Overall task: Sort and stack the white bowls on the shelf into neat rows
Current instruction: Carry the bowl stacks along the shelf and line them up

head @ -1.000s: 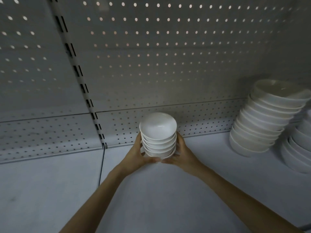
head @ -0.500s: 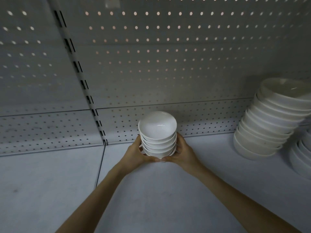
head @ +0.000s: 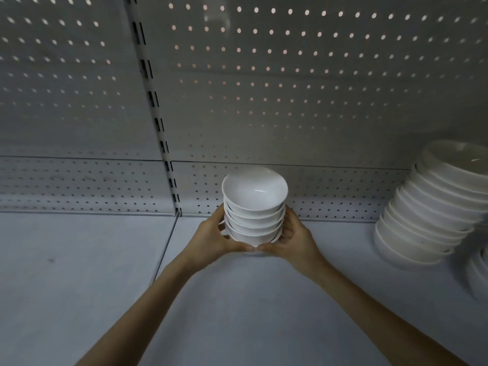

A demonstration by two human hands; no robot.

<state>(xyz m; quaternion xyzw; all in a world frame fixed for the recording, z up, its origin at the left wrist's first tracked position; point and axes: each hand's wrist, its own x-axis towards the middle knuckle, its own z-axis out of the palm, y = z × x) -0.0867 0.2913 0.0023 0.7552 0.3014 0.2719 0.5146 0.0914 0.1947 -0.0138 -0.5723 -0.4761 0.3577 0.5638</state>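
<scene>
Dim light, grey metal shelf (head: pixel 79 273). Small stack of white bowls (head: pixel 254 204) stands upright at mid-shelf, far back, just in front of the perforated back panel (head: pixel 303 88). Four or five bowls nested, rims level; exact count hard to read where the fingers cover the lower ones.

Left hand (head: pixel 211 240) grips the left side of the stack, fingers curled round the lower bowls. Right hand (head: pixel 295 240) grips the right side the same way. The two thumbs meet, or nearly meet, at the near foot of the stack. Both forearms reach in from the near edge.

Whether the bottom bowl sits on the shelf or is held just off it, I cannot tell from here.

Slotted upright (head: pixel 158 114) runs down the back panel, left of the stack; a seam in the shelf continues from its foot toward the near side.

Taller stack of larger bowls (head: pixel 427 217) stands well apart to the right, leaning rightward at the top. Another bowl stack (head: pixel 480 276) just beside it at the right edge, near side, mostly cut off.
</scene>
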